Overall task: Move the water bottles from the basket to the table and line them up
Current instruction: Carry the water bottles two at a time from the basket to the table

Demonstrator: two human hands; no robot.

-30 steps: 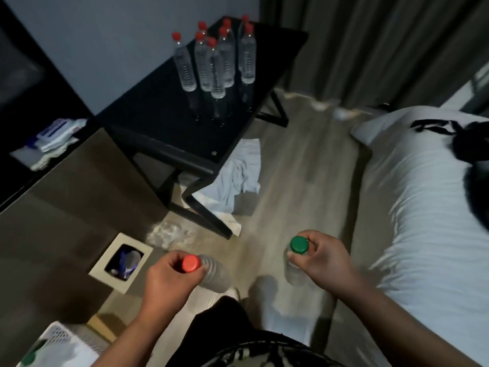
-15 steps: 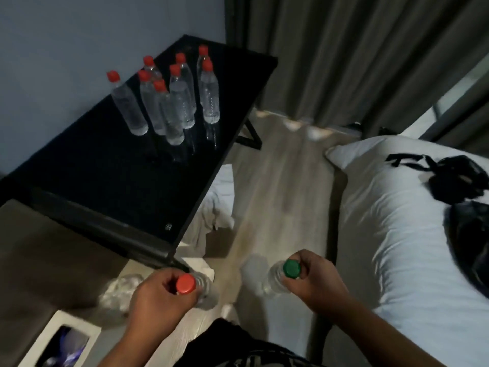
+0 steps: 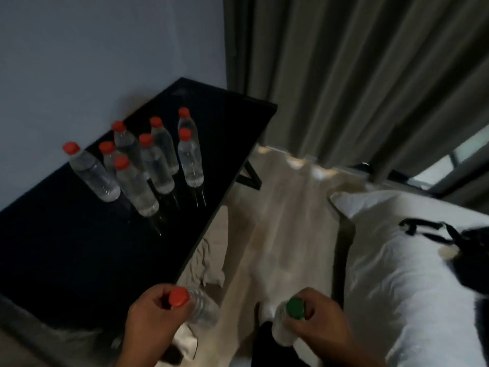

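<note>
A grey curtain [image 3: 344,75] hangs beside a pale blue wall [image 3: 92,49]. On the wooden floor [image 3: 291,221] lies a crumpled grey cloth [image 3: 209,260]. At the right is a bed with white bedding [image 3: 397,274], and a black bag [image 3: 473,260] with straps rests on it.

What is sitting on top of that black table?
Eight clear water bottles with red caps stand clustered on the black table, toward its far end. Front ones partly hide those behind; the left hand covers part of its near corner.
</note>
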